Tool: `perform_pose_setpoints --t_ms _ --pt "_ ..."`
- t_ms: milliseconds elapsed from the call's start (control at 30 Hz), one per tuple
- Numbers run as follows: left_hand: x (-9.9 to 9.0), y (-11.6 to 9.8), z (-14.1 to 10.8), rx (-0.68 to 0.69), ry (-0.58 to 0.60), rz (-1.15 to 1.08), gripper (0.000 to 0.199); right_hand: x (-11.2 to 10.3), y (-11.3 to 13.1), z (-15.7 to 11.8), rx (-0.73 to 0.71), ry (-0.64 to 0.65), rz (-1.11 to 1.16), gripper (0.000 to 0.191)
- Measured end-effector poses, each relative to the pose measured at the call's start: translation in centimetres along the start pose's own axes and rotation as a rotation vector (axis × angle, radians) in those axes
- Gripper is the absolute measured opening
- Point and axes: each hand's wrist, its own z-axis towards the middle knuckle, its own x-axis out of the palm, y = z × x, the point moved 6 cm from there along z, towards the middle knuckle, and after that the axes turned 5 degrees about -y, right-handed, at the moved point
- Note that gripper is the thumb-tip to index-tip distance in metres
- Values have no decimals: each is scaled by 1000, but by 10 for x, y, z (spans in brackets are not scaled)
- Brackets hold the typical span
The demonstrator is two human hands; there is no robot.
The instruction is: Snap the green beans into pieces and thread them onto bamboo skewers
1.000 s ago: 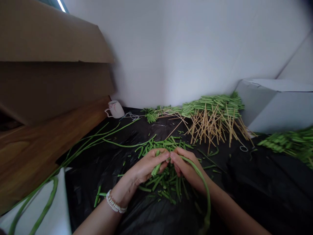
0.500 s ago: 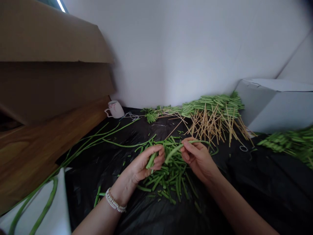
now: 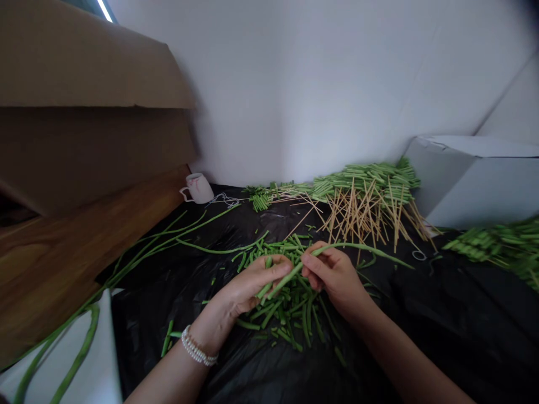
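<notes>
- left hand (image 3: 255, 282): half curled, palm turned inward; a few short green pieces (image 3: 265, 290) sit in the curled fingers, cut ends showing below the thumb. the thumb lies out straight, its tip at the long stem; how firmly it presses, cannot tell.
- right hand (image 3: 337, 275): thumb and forefinger pinch the same stem close by the left thumb tip; the other fingers are loosely bent in.
- long stem (image 3: 351, 246): one length, smooth, mid to pale green, thicker at the left-hand end, tapering to a thin point at the other.
- place: held between both hands, above the loose pile of cut pieces (image 3: 290, 320) on black plastic sheeting (image 3: 337, 387).
- direction: thick end points down and left, toward the wearer; from there the axis climbs to the right through the right-hand pinch, arches over that hand, then dips, the tip pointing right and slightly down.
- beyond the right hand: bundles of green pieces on thin wooden sticks (image 3: 357, 216), well apart from the stem.
</notes>
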Motion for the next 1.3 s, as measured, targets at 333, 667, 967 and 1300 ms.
perform_pose_setpoints --t_ms 333,667,967,1300 --pt "6 -1 -7 10 39 322 24 7 2 -5 42 99 -310 31" --pt "6 -8 -6 109 64 366 37 12 -11 -9 75 218 -454 39" --pt "8 -4 -5 130 91 445 37 13 -9 -7 -54 246 -648 46" --pt "11 -12 -11 184 121 317 33 10 -19 -10 159 258 -250 44"
